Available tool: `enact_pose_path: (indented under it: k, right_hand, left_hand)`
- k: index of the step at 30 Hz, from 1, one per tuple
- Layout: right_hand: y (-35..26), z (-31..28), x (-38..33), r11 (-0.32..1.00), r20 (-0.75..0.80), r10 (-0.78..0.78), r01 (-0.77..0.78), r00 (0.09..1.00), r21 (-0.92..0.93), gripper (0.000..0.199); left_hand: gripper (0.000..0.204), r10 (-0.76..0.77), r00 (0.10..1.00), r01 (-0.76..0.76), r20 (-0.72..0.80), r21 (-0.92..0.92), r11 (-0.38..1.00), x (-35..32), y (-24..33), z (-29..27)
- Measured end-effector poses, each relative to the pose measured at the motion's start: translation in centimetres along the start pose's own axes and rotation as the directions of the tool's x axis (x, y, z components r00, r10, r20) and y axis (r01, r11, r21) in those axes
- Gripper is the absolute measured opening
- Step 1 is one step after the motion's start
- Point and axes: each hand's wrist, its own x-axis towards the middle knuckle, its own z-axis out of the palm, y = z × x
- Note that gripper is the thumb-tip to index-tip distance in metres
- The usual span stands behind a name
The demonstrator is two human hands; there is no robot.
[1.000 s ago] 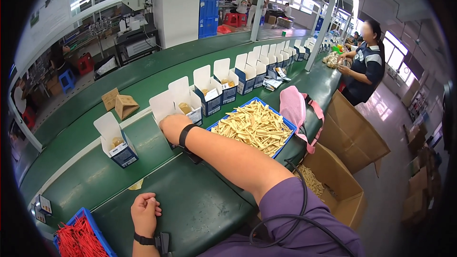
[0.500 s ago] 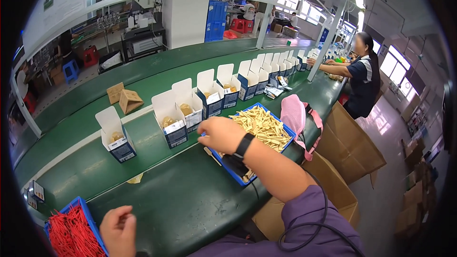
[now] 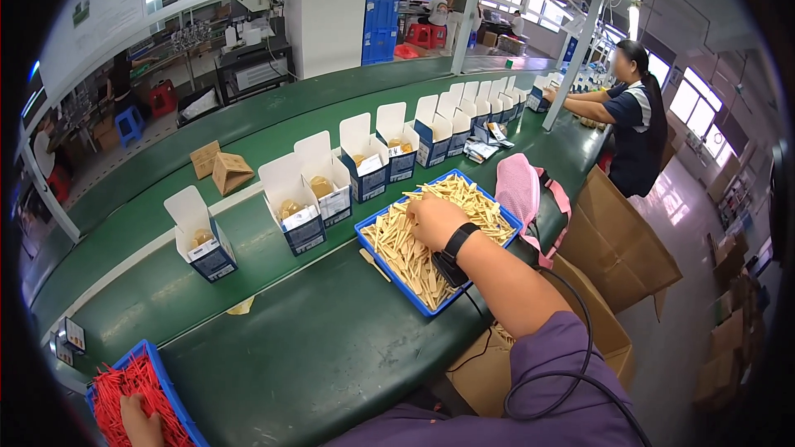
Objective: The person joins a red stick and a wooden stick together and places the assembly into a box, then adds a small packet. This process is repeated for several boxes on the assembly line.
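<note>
Left tray [image 3: 175, 397], 1, eight o'clock; right tray [image 3: 412, 295], 1, two o'clock from it | left hand [image 3: 141, 422] in red sticks [image 3: 137, 374], right hand [image 3: 435, 219] in wooden pieces [image 3: 414, 265], fingertips hidden, cannot tell any pinch | loose wooden piece [image 3: 375, 266], 1, by right tray's eight o'clock edge, long axis ten-thirty to four-thirty

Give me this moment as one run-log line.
left hand: at red sticks, left blue tray | right hand: on wooden pieces, right blue tray | grips: unclear | nearby: open boxes, pink bag
</note>
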Motion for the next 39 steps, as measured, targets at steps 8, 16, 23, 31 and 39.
enact_pose_path:
  k: [8, 16, 23, 31, 39]
  right_hand:
    - [1.5, 0.5, 1.0, 0.994, -0.056, 0.004, 0.002, 0.998, 0.112, 0.027]
    - [2.5, -0.1, 1.7, 0.975, -0.181, 0.068, -0.027, 0.981, 0.219, 0.023]
    - [4.6, -1.6, 2.8, 0.941, -0.476, 0.072, 0.098, 0.877, 0.324, 0.024]
    - [2.2, -5.8, -0.1, 0.762, -0.511, 0.156, 0.226, 0.845, 0.607, 0.026]
    - [-8.5, -4.3, -5.6, 0.169, -0.181, -0.208, 0.217, 0.961, 0.961, 0.032]
  left_hand:
    - [0.026, -0.198, 0.942, 0.242, 0.270, -0.140, 0.960, 0.4, -4.8, 1.2]
    - [0.024, -0.119, 0.992, 0.118, 0.037, 0.030, 0.993, 0.9, -0.1, 0.5]
    - [0.025, -0.062, 0.997, 0.060, 0.047, 0.050, 0.997, 1.1, -0.7, 0.2]
    - [0.026, -0.405, 0.894, 0.439, 0.191, -0.189, 0.879, 2.5, 4.0, -3.1]
    - [0.010, -0.302, 0.919, 0.196, -0.253, -0.371, 0.908, -0.6, 8.1, -8.9]
